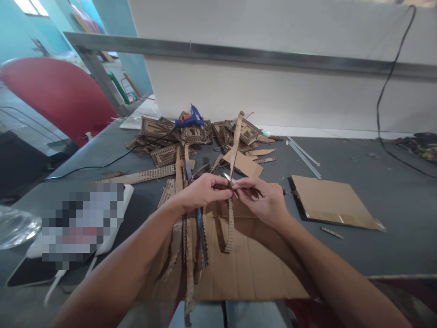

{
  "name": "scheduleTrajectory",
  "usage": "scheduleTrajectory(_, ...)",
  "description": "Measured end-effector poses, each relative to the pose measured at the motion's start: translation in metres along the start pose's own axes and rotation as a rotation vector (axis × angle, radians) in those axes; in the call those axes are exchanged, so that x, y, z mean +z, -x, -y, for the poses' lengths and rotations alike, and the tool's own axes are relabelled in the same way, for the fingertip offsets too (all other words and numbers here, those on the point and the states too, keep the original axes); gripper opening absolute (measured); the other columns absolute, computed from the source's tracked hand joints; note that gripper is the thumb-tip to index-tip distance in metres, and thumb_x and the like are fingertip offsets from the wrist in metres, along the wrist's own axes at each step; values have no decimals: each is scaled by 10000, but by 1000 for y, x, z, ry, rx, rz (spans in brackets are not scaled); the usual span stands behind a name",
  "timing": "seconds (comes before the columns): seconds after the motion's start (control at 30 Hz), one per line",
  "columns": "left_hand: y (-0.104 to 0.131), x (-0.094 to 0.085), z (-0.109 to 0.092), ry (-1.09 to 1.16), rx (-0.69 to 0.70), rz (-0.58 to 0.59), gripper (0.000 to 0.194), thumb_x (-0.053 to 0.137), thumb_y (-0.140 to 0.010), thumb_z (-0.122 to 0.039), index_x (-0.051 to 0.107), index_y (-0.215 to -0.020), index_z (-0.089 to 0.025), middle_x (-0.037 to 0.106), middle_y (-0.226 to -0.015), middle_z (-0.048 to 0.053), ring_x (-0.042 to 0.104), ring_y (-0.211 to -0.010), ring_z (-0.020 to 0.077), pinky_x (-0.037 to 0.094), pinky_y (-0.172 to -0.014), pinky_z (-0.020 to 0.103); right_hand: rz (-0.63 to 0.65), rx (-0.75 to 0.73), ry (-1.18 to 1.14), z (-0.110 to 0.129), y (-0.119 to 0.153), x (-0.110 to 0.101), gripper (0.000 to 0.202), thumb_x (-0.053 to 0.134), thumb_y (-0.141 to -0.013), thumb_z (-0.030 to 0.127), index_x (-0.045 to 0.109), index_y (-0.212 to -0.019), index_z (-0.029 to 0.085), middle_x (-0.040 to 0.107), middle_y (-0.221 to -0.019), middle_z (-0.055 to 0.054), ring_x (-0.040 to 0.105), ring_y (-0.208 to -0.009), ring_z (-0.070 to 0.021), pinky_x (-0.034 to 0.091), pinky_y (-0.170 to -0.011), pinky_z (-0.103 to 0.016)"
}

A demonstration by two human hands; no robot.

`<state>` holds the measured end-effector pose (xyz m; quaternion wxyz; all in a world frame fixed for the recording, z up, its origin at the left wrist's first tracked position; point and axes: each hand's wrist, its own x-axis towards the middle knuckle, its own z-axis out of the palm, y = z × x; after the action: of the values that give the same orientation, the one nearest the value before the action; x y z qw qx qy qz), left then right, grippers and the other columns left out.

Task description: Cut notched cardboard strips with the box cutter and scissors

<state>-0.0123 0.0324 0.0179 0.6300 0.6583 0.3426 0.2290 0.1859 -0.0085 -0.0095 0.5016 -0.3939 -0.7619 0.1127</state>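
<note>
Near the middle of the view my left hand (206, 191) pinches a long narrow corrugated cardboard strip (230, 228), which stands up above the fingers and hangs down below them. My right hand (261, 198) meets it from the right, its fingers closed round scissors whose short silver blades show at the strip; the handles are mostly hidden by the fingers. Beneath both hands lies a large brown cardboard sheet (252, 273). More cut strips (189, 273) lie over its left part, one of them bluish.
Behind the hands is a pile of cardboard pieces (164, 127) with a blue glue gun (191, 117) on top. A cardboard panel (336, 202) lies right, a blurred-out device (82, 223) left. A red chair (58, 91) stands beyond the table.
</note>
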Motion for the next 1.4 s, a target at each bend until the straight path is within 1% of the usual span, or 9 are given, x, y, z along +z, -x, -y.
scheduleTrajectory(0.1, -1, -1, 3, 82, -19, 24, 238, 743, -815, -352, 712, -861, -121, 696, -763, 17, 634, -692, 122, 528, -716, 256, 5, 24, -28, -2, 0, 0, 148, 634, -872, 188, 679, -1005, 231, 789, -866, -21, 735, -671, -138, 604, -650, -239)
scheduleTrajectory(0.2, -3, -1, 7, 182, -7, -13, 361, 741, -815, -467, 711, -888, -115, 701, -800, 38, 654, -748, 139, 559, -767, 293, -6, 31, -61, -2, 0, 0, 174, 627, -872, 179, 668, -1035, 226, 789, -870, -25, 744, -699, -144, 609, -670, -245)
scheduleTrajectory(0.27, -3, -1, 8, 198, 4, -39, 387, 753, -802, -488, 712, -898, -115, 698, -817, 40, 654, -759, 138, 562, -771, 293, -1, 27, -69, -2, 0, 0, 172, 632, -874, 177, 670, -1034, 225, 789, -873, -26, 744, -705, -144, 609, -683, -249)
scheduleTrajectory(0.43, -2, 0, 4, 114, 8, -44, 394, 768, -787, -485, 723, -883, -105, 698, -803, 42, 646, -720, 128, 545, -727, 259, 47, 30, -53, -2, 1, -2, 200, 699, -867, 206, 693, -1067, 228, 789, -919, -32, 742, -753, -152, 601, -722, -259)
scheduleTrajectory(0.57, -1, 0, 0, 86, 15, -45, 381, 757, -796, -479, 723, -856, -105, 707, -769, 44, 649, -694, 131, 553, -722, 266, 51, 9, 20, -2, 0, -3, 145, 678, -896, 208, 723, -1028, 247, 786, -922, -26, 737, -790, -165, 591, -744, -274)
scheduleTrajectory(0.7, -1, 1, 1, 106, -6, -57, 369, 785, -777, -425, 736, -970, -114, 745, -870, 67, 667, -749, 148, 561, -760, 291, 35, -42, 47, 0, 0, -3, 115, 650, -907, 180, 723, -970, 242, 789, -911, -25, 737, -767, -158, 590, -719, -262)
scheduleTrajectory(0.87, -1, 0, 1, 73, -12, -37, 341, 771, -799, -387, 744, -1003, -116, 740, -819, 54, 657, -721, 137, 546, -774, 287, 5, -74, 97, 4, 1, -1, 112, 635, -898, 167, 703, -954, 237, 784, -893, -27, 735, -764, -155, 593, -713, -256)
scheduleTrajectory(1.17, 1, -8, 2, -13, -17, 52, 246, 746, -822, -358, 733, -882, -121, 714, -753, 28, 642, -695, 125, 506, -734, 253, 45, -5, 41, 9, 1, -1, 101, 664, -837, 171, 689, -926, 214, 773, -864, -29, 715, -672, -138, 581, -623, -230)
scheduleTrajectory(1.4, 5, -11, -3, -115, -43, 106, 237, 751, -801, -364, 723, -819, -130, 703, -670, 16, 648, -667, 143, 499, -687, 254, 76, 24, -4, 10, 0, -2, 127, 658, -806, 163, 702, -913, 216, 765, -802, -12, 675, -594, -121, 549, -560, -221)
